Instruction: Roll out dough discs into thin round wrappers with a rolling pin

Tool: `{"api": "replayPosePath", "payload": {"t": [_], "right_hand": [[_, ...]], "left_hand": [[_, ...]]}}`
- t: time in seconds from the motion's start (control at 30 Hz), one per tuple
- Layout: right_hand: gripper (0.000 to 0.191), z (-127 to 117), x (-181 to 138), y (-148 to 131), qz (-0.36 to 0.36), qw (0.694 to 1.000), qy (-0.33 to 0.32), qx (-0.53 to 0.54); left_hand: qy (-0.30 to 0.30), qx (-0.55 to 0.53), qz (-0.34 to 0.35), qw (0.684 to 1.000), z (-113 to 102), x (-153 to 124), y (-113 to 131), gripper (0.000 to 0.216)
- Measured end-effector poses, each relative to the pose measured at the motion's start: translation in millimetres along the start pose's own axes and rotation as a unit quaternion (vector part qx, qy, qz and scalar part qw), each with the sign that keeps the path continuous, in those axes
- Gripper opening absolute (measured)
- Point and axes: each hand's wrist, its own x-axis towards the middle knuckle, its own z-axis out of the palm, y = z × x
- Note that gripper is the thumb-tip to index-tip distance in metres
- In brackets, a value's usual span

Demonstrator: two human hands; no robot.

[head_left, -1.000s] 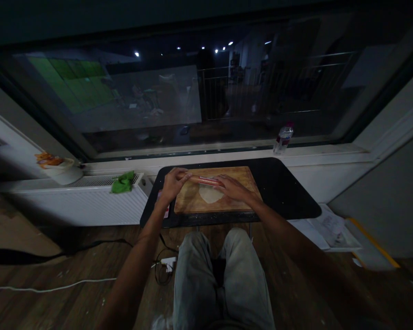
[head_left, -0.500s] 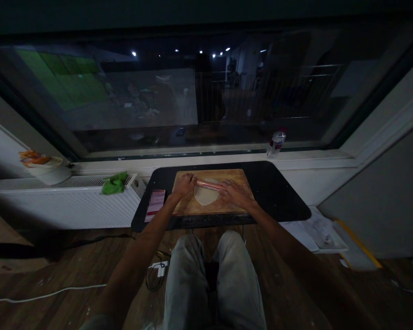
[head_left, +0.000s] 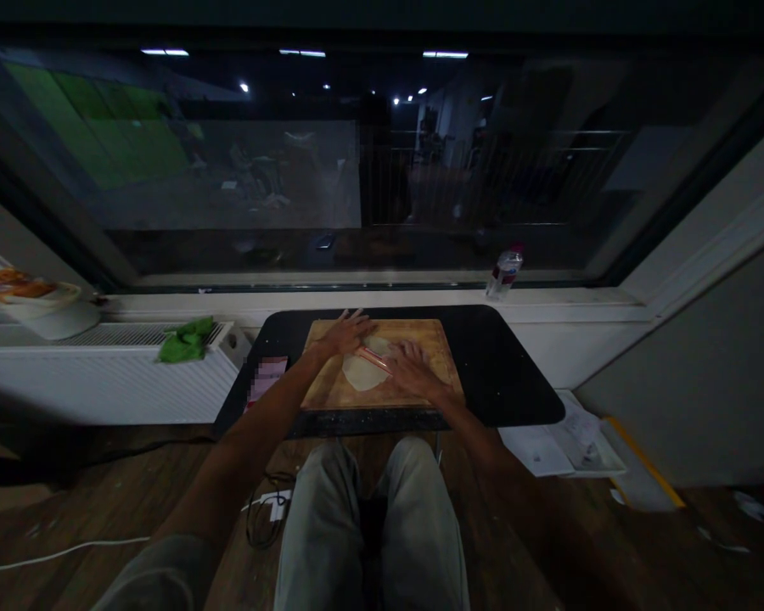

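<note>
A flat, roundish sheet of dough (head_left: 362, 375) lies on a wooden board (head_left: 331, 392) on a small black table. Across the dough, at a slant, rests a thin rolling pin (head_left: 375, 358). At the pin's far left end, my left hand (head_left: 347, 334) presses with its fingers stretched forward and spread. Over the near right end lies my right hand (head_left: 411, 367), palm down, fingers extended ahead. Both pin ends are hidden beneath the hands.
The black table (head_left: 509, 382) stands by the window sill, where a water bottle (head_left: 504, 273) sits. At the table's left is a pink-and-white packet (head_left: 268, 378). A green cloth (head_left: 188, 339) lies on the radiator (head_left: 140, 386). Cables (head_left: 264, 518) run over the floor.
Both hands have opened from around the pin to stretched fingers. The pin slants more steeply, right end nearer me. My view has shifted slightly, moving the scene left.
</note>
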Motion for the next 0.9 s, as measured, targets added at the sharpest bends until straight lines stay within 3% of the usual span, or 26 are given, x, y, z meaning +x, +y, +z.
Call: {"api": "replayPosePath", "payload": {"t": [0.17, 0.43, 0.63, 0.9], "right_hand": [[0.072, 17.0, -7.1, -16.4, 0.065, 0.997, -0.043, 0.011], [0.076, 17.5, -23.1, -36.7, -0.007, 0.999, -0.045, 0.014], [0.075, 16.2, -21.4, -36.0, -0.056, 0.997, -0.048, -0.002], [0.081, 5.6, -13.9, -36.7, -0.046, 0.995, -0.089, -0.009]], "left_hand": [[-0.022, -0.003, -0.065, 0.998, 13.2, 1.8, -0.6, 0.062], [0.047, 0.058, -0.034, 0.997, 28.9, -47.4, -11.1, 0.062], [0.071, 0.081, -0.083, 0.991, 25.2, -82.0, 4.4, 0.062], [0.087, 0.092, -0.114, 0.985, 17.5, -116.1, 30.0, 0.063]]}}
